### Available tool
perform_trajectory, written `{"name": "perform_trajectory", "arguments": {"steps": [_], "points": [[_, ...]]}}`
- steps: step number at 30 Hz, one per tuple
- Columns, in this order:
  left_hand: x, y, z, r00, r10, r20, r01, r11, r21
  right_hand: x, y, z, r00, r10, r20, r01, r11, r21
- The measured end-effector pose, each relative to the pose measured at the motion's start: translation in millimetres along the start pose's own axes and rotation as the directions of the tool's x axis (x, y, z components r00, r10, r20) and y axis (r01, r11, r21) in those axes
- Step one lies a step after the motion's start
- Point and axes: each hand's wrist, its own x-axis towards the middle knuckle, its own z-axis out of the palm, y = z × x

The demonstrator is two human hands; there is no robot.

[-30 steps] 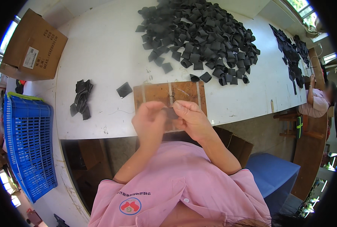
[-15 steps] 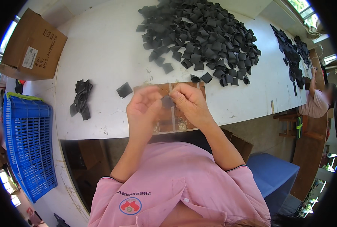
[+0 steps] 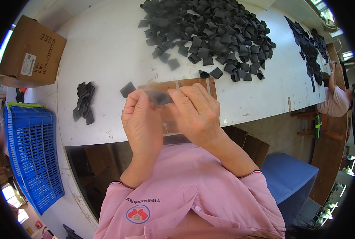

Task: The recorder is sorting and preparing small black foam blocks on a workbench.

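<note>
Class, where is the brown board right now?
Head view, centre: the brown board lies on the white table at its near edge, partly hidden by the left hand and right hand.

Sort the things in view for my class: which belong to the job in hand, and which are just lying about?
Part of the job, it seems:
black piece, held between left hand and right hand
board, beneath the hands
pile of similar pieces, beyond the board

Apparently just lying about:
carton, far left
blue crate, left
</note>
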Motion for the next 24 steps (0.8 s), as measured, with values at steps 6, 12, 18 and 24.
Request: {"name": "perform_trajectory", "arguments": {"steps": [6, 12, 18, 24], "points": [[-7.1, -8.2, -15.5, 0.982, 0.114, 0.15, -0.154, 0.945, 0.29, -17.3, 17.3, 2.3, 0.994, 0.056, 0.093, -0.079, 0.962, 0.263], [15.6, 7.4, -14.1, 0.925, 0.122, 0.359, -0.292, 0.834, 0.469, -7.3, 12.2, -7.5, 0.959, 0.193, 0.206, -0.243, 0.937, 0.253], [13.1, 7.9, -21.1, 0.841, 0.222, 0.493, -0.514, 0.611, 0.602, -8.3, 13.9, -2.2, 0.99, 0.04, 0.134, -0.065, 0.979, 0.191], [17.8, -7.8, -23.9, 0.8, 0.361, 0.479, -0.6, 0.474, 0.644, -8.7, 12.1, 6.3, 0.99, 0.061, 0.128, -0.066, 0.997, 0.035]]}}
